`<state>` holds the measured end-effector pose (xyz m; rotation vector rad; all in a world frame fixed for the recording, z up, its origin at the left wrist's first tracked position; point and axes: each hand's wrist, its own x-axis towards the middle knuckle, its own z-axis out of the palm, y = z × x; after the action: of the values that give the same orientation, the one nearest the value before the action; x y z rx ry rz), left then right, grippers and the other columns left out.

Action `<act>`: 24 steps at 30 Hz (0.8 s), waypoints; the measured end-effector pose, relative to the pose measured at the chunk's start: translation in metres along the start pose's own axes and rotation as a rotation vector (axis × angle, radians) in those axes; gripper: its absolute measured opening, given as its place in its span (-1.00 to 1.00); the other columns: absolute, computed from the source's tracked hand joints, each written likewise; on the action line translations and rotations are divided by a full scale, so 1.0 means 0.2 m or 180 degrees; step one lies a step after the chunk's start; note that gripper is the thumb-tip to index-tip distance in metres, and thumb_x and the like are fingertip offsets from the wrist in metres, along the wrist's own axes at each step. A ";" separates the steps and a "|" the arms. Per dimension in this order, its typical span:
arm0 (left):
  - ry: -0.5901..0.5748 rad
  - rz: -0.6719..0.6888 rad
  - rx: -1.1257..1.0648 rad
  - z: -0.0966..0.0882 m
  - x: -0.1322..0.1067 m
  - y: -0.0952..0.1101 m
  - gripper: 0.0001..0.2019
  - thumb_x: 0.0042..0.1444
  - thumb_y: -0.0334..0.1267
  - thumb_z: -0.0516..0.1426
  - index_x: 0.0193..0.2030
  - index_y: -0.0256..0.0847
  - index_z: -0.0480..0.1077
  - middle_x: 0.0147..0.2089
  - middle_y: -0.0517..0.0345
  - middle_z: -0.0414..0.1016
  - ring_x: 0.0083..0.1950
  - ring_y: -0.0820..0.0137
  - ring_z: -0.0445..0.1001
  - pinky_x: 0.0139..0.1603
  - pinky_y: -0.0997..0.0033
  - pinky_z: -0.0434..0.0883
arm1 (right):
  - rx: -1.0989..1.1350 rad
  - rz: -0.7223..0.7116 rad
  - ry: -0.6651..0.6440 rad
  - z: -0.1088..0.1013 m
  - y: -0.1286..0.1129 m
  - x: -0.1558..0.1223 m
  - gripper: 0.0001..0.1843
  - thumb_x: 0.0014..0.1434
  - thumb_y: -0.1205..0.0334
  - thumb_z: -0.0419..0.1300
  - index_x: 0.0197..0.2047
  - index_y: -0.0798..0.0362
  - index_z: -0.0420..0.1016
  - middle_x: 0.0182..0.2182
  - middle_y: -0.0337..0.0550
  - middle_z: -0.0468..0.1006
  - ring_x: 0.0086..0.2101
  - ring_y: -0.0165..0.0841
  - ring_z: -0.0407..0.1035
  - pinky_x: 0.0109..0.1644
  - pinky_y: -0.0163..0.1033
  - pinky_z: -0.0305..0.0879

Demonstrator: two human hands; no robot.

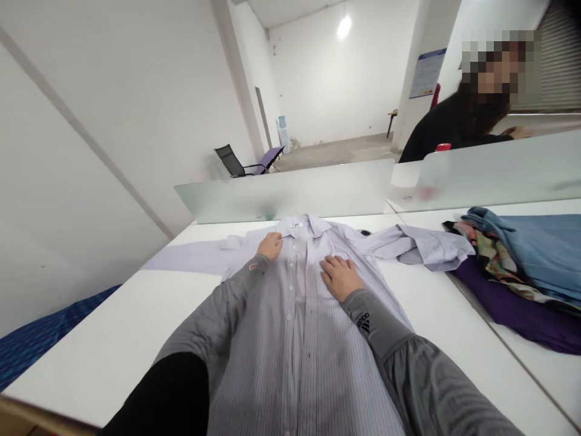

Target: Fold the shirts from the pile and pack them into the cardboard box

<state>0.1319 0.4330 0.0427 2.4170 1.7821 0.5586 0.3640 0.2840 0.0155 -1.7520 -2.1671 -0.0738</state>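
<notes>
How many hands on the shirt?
2. Left hand rests near the collar, left of the button line. Right hand lies flat on the chest, right of the buttons. The other person's hand at far right is off the shirt.

Thin striped cloth shirt (295, 327) on smooth matt white table (113, 339), frosted glass divider (290, 191) behind.

The dress shirt (295, 339) is pale lilac with fine dark pinstripes and small white buttons; its collar label is white. It lies on a plain white table (91, 351). Both sleeves over the hands are grey, the right cuff (363, 318) bearing a white logo on black. The heap of clothes (521, 272) shows denim blue, deep purple and a multicoloured print. The chair (233, 162) is black, the floor mat (40, 333) patterned blue
</notes>
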 end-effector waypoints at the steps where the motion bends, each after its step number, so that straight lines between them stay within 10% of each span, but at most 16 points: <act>1: -0.0057 0.0088 0.0090 -0.02 -0.08 -0.04 -0.65 0.27 -0.14 0.02 0.15 -0.12 0.35 0.28 -0.01 0.26 0.31 0.22 0.17 0.31 0.13 0.15 | -0.0003 -0.0004 0.0000 0.00 0.00 0.00 -0.59 0.29 0.17 -0.07 0.14 -0.02 0.38 0.21 -0.02 0.32 0.17 -0.06 0.11 0.20 0.19 -0.03; 6: -0.0317 -0.0214 0.0508 -0.09 -0.31 -0.34 -0.53 0.26 0.03 -0.03 0.28 0.06 0.21 0.42 0.10 0.04 0.41 0.04 -0.05 0.31 -0.20 -0.03 | -0.0037 0.0011 0.0023 0.01 0.01 0.01 -0.57 0.30 0.15 -0.09 0.16 -0.01 0.36 0.21 -0.06 0.32 0.18 -0.06 0.11 0.20 0.17 -0.01; 12: -0.0282 -0.0598 0.0707 -0.10 -0.29 -0.51 -0.43 0.27 0.13 -0.17 0.38 0.06 0.05 0.44 0.13 -0.03 0.39 -0.10 -0.06 0.29 -0.26 -0.04 | -0.0108 -0.0023 -0.0009 0.02 0.02 0.02 -0.55 0.31 0.13 -0.10 0.19 -0.02 0.34 0.22 -0.06 0.31 0.19 -0.08 0.10 0.22 0.18 -0.04; 24: -0.0316 0.0494 0.0405 0.13 -0.18 -0.03 -0.46 0.28 0.07 -0.11 0.35 0.00 0.11 0.43 0.05 0.01 0.41 0.03 -0.05 0.30 -0.18 0.01 | -0.0175 0.0037 -0.0038 -0.03 -0.02 -0.02 -0.59 0.31 0.13 -0.06 0.17 -0.04 0.34 0.20 -0.09 0.33 0.16 -0.13 0.13 0.20 0.09 0.02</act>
<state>0.1274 0.4056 0.0081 2.6338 1.6489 0.3398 0.3621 0.2785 0.0199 -1.7993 -2.1825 -0.1213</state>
